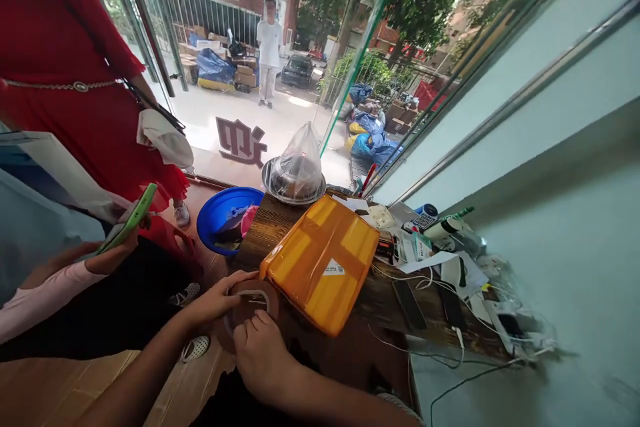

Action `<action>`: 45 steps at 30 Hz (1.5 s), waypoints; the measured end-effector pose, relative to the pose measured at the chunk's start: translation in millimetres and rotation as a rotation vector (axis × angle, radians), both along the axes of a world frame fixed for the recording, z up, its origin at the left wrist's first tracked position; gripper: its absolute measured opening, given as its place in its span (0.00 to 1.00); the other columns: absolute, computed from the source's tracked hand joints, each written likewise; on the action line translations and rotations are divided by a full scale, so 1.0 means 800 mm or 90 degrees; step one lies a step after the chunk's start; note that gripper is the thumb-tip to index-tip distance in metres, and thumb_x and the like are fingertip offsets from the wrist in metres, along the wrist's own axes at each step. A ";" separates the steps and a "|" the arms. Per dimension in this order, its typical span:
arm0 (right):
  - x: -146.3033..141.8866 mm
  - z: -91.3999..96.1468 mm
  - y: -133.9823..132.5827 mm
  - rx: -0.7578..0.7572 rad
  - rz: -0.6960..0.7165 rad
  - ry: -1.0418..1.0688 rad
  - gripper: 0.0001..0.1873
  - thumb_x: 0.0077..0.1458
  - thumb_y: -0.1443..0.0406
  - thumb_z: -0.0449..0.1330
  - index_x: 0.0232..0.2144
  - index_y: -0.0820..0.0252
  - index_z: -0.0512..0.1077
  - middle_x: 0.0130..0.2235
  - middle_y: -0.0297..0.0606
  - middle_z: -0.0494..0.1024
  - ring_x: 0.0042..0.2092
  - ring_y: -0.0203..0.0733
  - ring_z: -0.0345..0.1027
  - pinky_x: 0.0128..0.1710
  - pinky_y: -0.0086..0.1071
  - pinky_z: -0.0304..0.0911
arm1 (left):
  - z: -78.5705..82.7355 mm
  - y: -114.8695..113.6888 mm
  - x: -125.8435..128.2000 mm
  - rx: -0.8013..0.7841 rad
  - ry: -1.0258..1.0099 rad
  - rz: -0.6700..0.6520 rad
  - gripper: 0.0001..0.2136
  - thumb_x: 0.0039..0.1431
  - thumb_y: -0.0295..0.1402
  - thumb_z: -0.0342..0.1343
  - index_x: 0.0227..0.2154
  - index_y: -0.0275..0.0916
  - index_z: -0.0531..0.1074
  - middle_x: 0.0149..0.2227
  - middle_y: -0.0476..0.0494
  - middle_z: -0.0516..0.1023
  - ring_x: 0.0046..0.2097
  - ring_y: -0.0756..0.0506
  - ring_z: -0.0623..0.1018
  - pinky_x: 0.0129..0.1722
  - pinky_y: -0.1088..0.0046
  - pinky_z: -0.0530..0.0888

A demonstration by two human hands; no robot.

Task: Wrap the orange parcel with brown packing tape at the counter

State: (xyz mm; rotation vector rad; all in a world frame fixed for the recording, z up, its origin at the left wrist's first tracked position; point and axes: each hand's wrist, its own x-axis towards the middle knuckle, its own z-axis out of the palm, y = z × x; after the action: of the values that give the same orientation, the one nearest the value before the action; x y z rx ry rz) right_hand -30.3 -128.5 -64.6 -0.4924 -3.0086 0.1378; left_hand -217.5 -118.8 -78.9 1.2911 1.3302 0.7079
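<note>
A roll of brown packing tape (274, 299) stands at the near left corner of a parcel wrapped in shiny orange tape (320, 257). My left hand (220, 297) grips the roll from the left, its fingertips reaching the parcel's corner. Curled fingers of my right hand (263, 353) press on the near side of the roll, and their tips are partly hidden. The parcel lies tilted on a dark wooden table (273, 220) and bears a small white label (333, 268).
Behind the parcel, a plastic bag (300, 163) sits on a round metal tray (270, 177). A blue basin (207, 213) stands left of the table. Phones, cables and papers (435, 260) crowd the right side. At left, a person holds a green phone (135, 217), beside someone in red (65, 80).
</note>
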 end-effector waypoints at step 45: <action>0.186 0.083 -0.067 0.186 -0.453 0.028 0.17 0.44 0.51 0.63 0.23 0.56 0.65 0.19 0.31 0.70 0.22 0.36 0.62 0.26 0.31 0.53 | 0.030 0.119 0.082 0.655 0.153 -0.594 0.18 0.56 0.46 0.58 0.22 0.39 0.64 0.30 0.46 0.68 0.36 0.45 0.65 0.37 0.69 0.60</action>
State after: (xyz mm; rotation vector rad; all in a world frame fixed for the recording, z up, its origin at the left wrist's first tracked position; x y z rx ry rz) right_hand 118.3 -181.9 1.7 -1.4287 -2.5477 -0.3268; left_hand -151.6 -23.5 -54.6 2.6127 0.3118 0.5454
